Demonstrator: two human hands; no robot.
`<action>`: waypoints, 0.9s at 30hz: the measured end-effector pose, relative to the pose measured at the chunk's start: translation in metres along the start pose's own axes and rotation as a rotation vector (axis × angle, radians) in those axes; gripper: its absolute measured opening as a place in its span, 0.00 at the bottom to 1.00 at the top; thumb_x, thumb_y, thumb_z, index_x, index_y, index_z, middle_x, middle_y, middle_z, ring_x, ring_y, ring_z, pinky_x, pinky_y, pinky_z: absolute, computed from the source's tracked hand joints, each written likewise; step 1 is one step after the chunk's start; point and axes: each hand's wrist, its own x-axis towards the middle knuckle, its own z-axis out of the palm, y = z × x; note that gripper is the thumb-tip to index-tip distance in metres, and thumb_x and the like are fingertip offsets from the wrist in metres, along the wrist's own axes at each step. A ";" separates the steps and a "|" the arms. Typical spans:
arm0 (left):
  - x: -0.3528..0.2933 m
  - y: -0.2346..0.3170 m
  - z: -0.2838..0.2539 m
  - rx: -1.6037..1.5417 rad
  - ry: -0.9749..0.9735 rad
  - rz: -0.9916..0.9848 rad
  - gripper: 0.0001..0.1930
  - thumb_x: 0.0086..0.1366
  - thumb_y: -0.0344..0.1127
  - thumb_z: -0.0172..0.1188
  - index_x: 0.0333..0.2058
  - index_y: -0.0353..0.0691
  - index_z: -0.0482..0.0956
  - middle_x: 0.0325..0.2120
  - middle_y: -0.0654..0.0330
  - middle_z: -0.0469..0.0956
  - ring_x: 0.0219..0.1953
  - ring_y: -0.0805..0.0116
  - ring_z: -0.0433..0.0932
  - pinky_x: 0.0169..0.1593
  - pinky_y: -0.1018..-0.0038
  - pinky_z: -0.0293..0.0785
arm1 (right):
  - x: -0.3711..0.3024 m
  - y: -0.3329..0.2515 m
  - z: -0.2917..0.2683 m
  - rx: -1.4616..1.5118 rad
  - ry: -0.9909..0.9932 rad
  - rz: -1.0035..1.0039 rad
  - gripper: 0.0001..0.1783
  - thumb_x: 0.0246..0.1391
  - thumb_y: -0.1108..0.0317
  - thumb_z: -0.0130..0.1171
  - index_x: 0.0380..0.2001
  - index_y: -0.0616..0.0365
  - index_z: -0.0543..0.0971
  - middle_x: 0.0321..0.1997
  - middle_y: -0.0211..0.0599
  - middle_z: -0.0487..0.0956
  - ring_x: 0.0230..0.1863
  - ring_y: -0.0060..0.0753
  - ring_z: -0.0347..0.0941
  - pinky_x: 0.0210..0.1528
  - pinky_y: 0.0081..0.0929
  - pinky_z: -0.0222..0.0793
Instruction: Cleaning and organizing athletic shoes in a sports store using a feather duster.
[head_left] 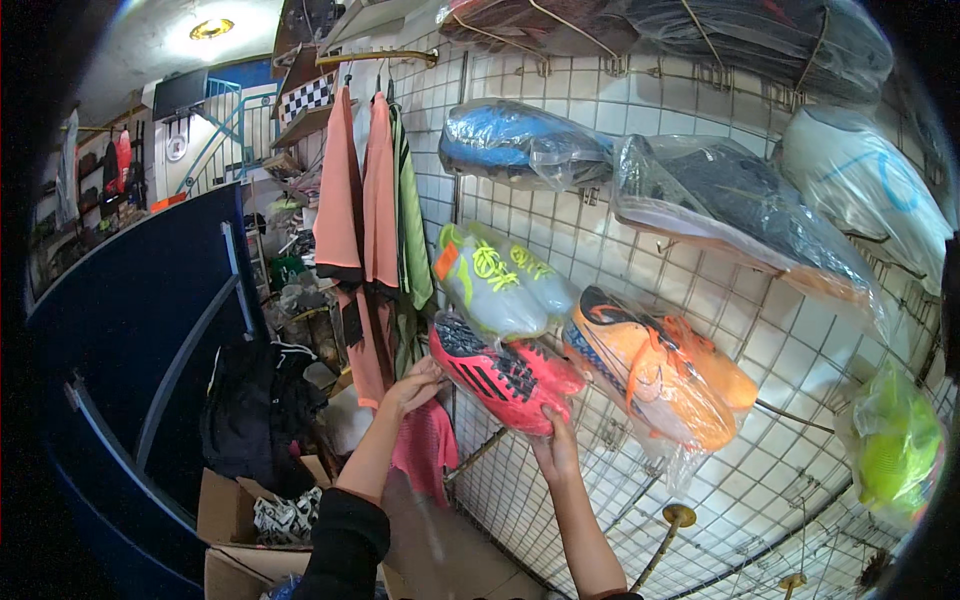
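Note:
A pair of red football boots (500, 370) with black stripes and black laces, wrapped in clear plastic, is held up before the wire grid. Under its right end my right hand (557, 450) grips it, thumb on the near side. My left hand (418, 384) has its fingers closed at the other end of the pair. Just above is a bagged pair of grey shoes (495, 285) with yellow laces. To the right is a bagged orange pair (660, 370). Whether the red pair also rests on a hook behind it is hidden.
More bagged shoes hang on the wire grid (790, 385): a blue pair (500, 140), a dark pair (720, 190) and a lime one (900, 450). Metal hooks stick out below. At left are hanging salmon shirts (340, 190), a dark blue panel (130, 300) and cardboard boxes (225, 510).

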 end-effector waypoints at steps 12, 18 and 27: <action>0.027 -0.040 -0.012 -0.288 -0.099 0.006 0.26 0.57 0.34 0.56 0.55 0.40 0.60 0.52 0.59 0.66 0.54 0.63 0.65 0.57 0.64 0.57 | 0.004 0.028 -0.015 -0.078 0.086 -0.043 0.38 0.50 0.77 0.53 0.60 0.47 0.46 0.59 0.38 0.60 0.58 0.39 0.59 0.57 0.39 0.58; 0.023 -0.046 -0.002 -0.336 -0.099 0.029 0.22 0.60 0.36 0.51 0.53 0.43 0.62 0.50 0.59 0.68 0.53 0.63 0.66 0.55 0.65 0.58 | 0.012 0.058 -0.042 -0.387 0.096 -0.174 0.40 0.49 0.78 0.55 0.59 0.56 0.44 0.57 0.46 0.59 0.56 0.39 0.61 0.54 0.36 0.62; 0.033 -0.038 0.004 -0.204 0.256 0.039 0.15 0.64 0.39 0.46 0.50 0.49 0.64 0.46 0.68 0.71 0.48 0.70 0.69 0.50 0.67 0.62 | 0.007 0.044 -0.015 -0.367 0.266 -0.009 0.30 0.50 0.71 0.57 0.55 0.61 0.56 0.48 0.43 0.69 0.47 0.34 0.70 0.47 0.32 0.69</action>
